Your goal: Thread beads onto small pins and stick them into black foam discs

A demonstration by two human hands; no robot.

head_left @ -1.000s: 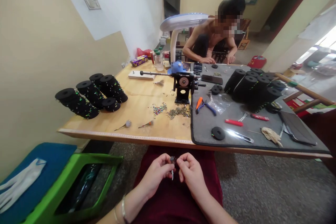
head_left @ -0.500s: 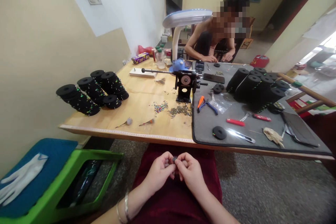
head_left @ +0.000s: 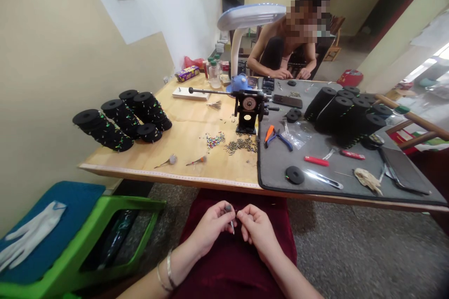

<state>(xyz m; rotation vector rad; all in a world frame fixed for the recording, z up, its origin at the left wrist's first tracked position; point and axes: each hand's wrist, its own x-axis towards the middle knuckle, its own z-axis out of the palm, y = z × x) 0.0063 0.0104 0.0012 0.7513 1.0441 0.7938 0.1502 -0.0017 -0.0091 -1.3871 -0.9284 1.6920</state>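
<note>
Above my lap, in front of the table edge, my left hand (head_left: pixel 218 219) is closed in a pinch. It grips a small grey piece (head_left: pixel 228 207) whose rounded end shows above the thumb; a thin pale tip juts out below the fingers. Close beside it, fingertips apart from the left ones, my right hand (head_left: pixel 255 222) is pinched too. What sits between its thumb and forefinger is too small to make out. Ahead on the wooden table lie small coloured beads (head_left: pixel 214 140), a heap of tiny metal pieces (head_left: pixel 241 145) and two small fanned bundles, one grey (head_left: pixel 171 159) and one orange-banded (head_left: pixel 200 160).
Black foam spools (head_left: pixel 89 119) stand stacked at left, with more (head_left: pixel 326 107) on the grey mat (head_left: pixel 280 182). A winding device (head_left: pixel 247 112) and lamp (head_left: pixel 238 81) stand mid-table. Pliers (head_left: pixel 278 139) lie on the mat. A co-worker (head_left: pixel 280 56) sits opposite. A green stool (head_left: pixel 140 203) is at left.
My hands have drawn slightly apart at the fingertips. The grey piece shows more clearly in my left hand, its pale tip now pointing down. The view has shifted a little.
</note>
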